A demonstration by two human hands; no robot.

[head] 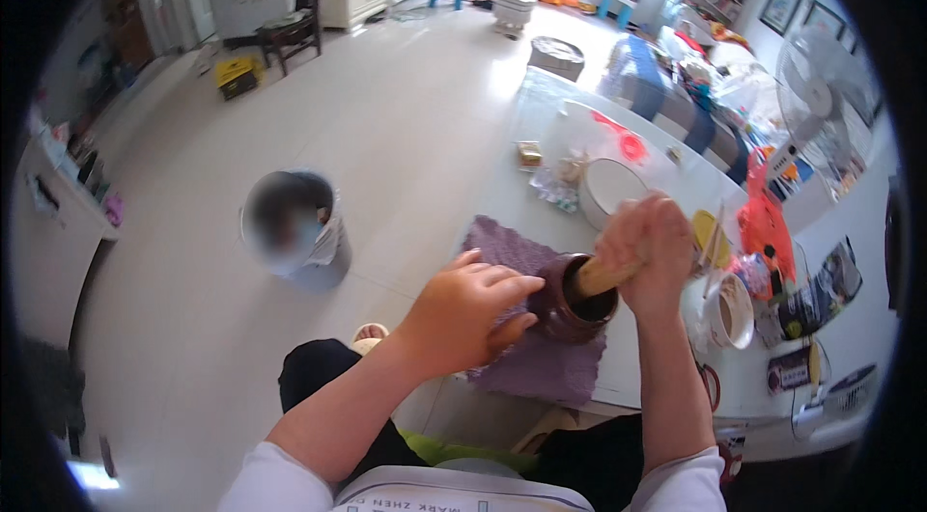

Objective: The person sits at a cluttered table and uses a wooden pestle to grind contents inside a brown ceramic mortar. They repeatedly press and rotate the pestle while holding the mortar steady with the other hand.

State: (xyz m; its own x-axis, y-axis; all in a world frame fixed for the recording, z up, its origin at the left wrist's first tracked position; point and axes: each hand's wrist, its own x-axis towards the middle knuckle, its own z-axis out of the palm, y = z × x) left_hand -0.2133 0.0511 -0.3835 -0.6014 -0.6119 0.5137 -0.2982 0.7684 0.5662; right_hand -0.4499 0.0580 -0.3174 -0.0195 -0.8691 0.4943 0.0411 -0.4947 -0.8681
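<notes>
A brown glazed mortar (554, 295) rests on a purple textured cloth (500, 240) at the table's near edge. My right hand (655, 251) grips a wooden pestle (601, 274), whose lower end is down inside the mortar. The mortar's contents are too dark to make out. Beside the mortar's left wall is my left hand (471, 309), its fingers apart and holding nothing. Its fingertips reach the mortar's side, but whether they press on it I cannot tell.
Beyond the mortar stands a white bowl (612, 186) near a plastic bag (558, 186). To the right are a cup with brown residue (728, 313), a red plastic bag (764, 222), a dark pouch (818, 295) and an electric fan (818, 99). A lined bin (326, 259) stands on the floor.
</notes>
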